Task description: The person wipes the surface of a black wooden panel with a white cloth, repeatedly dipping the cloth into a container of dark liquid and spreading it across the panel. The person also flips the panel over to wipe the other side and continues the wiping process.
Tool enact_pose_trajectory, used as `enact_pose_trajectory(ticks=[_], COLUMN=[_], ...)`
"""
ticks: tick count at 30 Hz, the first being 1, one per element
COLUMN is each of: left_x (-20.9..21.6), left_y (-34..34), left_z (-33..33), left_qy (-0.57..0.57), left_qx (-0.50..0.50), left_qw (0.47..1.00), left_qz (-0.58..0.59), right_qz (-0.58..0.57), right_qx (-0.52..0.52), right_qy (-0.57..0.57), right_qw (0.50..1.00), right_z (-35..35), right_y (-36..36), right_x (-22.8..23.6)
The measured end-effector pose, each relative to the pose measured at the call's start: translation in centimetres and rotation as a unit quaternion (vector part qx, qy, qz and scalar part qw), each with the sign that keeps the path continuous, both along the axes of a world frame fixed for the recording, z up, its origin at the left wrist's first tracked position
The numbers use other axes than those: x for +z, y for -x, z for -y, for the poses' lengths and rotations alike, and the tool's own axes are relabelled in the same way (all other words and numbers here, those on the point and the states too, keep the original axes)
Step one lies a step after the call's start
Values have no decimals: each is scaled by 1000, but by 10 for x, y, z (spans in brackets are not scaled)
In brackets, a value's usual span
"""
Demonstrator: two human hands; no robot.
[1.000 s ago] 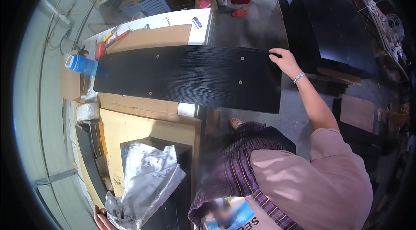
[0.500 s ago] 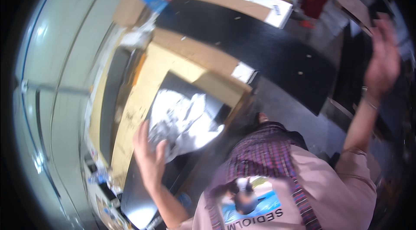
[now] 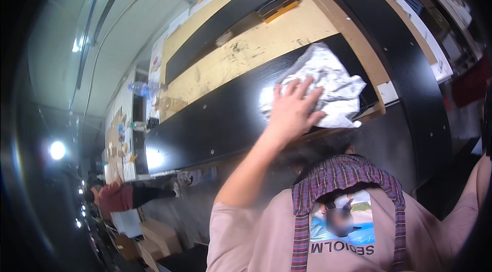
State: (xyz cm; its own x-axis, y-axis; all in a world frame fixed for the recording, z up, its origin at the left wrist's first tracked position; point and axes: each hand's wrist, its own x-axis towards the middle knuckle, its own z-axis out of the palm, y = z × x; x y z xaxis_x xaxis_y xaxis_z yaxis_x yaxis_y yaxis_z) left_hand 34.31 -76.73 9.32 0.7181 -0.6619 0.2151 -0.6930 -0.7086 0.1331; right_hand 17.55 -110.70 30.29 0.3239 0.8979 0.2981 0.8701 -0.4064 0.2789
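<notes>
Left hand [image 3: 292, 110] in the middle of the frame, palm down, fingers [image 3: 296, 89] spread and nearly flat on a crumpled, shiny white plastic sheet [image 3: 328, 87]. Pressed on the sheet's left part, not closed around it; no pinch or grasp to be seen. Bare forearm running down from the hand toward the lower centre, ending in a pale pink sleeve [image 3: 230, 236].

Plastic sheet lying just right of centre, on the right end of a long black wood-grain panel [image 3: 215, 123] that slants from lower left to the right of centre. Panel resting on a scuffed yellowish workbench top [image 3: 256, 46]. Above it, toward the top centre, a second narrow black board [image 3: 220, 26] lying parallel on the same bench, with a small black and orange block-shaped thing [image 3: 278, 5] at its right end. At the right of the frame, a third wide black panel [image 3: 405, 62] running from the top edge down toward the lower right, laid across a pale board.

Right hand out of view; only a bit of pink sleeve at the lower right edge, so its state cannot be told.

Lower centre: pink shirt with a printed picture, and a plaid strap-like garment [image 3: 343, 180] over the chest. Far lower left, small and distorted, another person in a red top [image 3: 115, 196] near cardboard boxes [image 3: 154, 236] on the floor.
</notes>
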Motion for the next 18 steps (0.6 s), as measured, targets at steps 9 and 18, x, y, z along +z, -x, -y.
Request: enact_pose_trajectory(ticks=[9,18], left_x=[-25,-20], left_y=[9,-2], left_z=[-293,-12], left_qy=[-46,35], left_qx=[482,140], left_qw=[874,988], left_qz=[48,49], right_qz=[-16,-21], right_qx=[40,90], right_qy=[6,31], right_qw=[999,995], right_z=[-25,-57], right_y=[-11,-21], right_x=[5,13])
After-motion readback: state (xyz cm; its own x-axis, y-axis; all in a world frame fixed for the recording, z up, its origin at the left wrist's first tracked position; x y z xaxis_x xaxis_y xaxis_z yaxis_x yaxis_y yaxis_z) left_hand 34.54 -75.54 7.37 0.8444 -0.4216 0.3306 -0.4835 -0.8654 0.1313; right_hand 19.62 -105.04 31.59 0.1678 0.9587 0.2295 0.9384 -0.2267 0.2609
